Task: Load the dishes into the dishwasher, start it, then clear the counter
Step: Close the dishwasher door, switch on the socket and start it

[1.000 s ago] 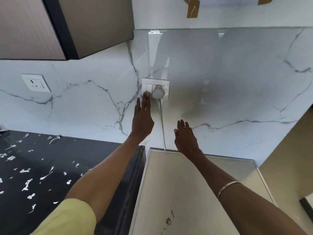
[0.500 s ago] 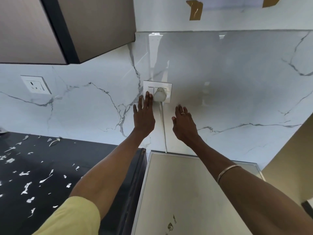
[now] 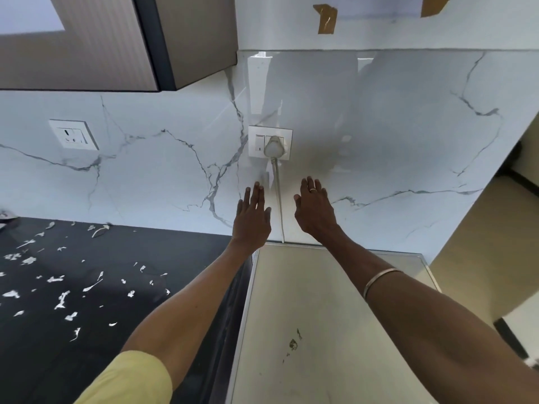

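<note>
A white wall switch plate [image 3: 269, 142] on the marble backsplash carries a rocker switch on its left and a white plug [image 3: 274, 147] on its right. The plug's cord [image 3: 279, 205] runs down behind the pale flat top of the appliance [image 3: 315, 316]. My left hand [image 3: 253, 217] is open, fingers together, below the switch plate and apart from it, left of the cord. My right hand [image 3: 314, 211] is open too, with a ring on one finger, just right of the cord. Both hands hold nothing. No dishes are in view.
The black counter [image 3: 145, 301] at the left is strewn with several white scraps [image 3: 61, 300]. A second wall socket [image 3: 73, 137] sits at the far left. An upper cabinet [image 3: 116, 42] hangs above. Brown tape pieces [image 3: 326, 18] stick to the wall higher up.
My left hand has dropped away from the switch, where its fingertips touched half a second ago. Both hands are now lower, either side of the cord.
</note>
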Motion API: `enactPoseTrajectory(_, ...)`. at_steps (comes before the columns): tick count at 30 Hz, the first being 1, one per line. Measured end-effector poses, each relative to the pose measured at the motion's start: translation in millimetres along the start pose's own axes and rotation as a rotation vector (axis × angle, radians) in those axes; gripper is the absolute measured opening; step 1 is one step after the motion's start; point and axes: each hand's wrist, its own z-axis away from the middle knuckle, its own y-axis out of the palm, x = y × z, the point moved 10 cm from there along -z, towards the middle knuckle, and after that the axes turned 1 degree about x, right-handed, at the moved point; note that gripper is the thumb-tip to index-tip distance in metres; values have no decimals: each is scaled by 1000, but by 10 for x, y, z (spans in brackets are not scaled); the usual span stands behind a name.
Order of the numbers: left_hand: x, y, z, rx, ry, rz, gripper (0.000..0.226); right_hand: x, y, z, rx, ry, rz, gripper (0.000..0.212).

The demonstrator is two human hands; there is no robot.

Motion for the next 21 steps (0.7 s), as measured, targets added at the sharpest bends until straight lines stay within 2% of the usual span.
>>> enactPoseTrajectory(3, -181, -5, 198, -13, 55, 49, 57, -13, 88, 229, 23, 31, -19, 53)
enactPoseTrajectory(9, -368, 162, 752, 90, 97, 101, 57, -164, 242, 804, 65, 91, -15, 53)
enactPoseTrajectory(16, -525, 246, 1658, 172, 82, 117, 58, -302, 291, 1627, 126, 116, -26, 53)
enactPoseTrajectory(21, -669, 152, 2289, 152, 72, 109, 58, -304, 332, 2249, 159, 104, -44, 53)
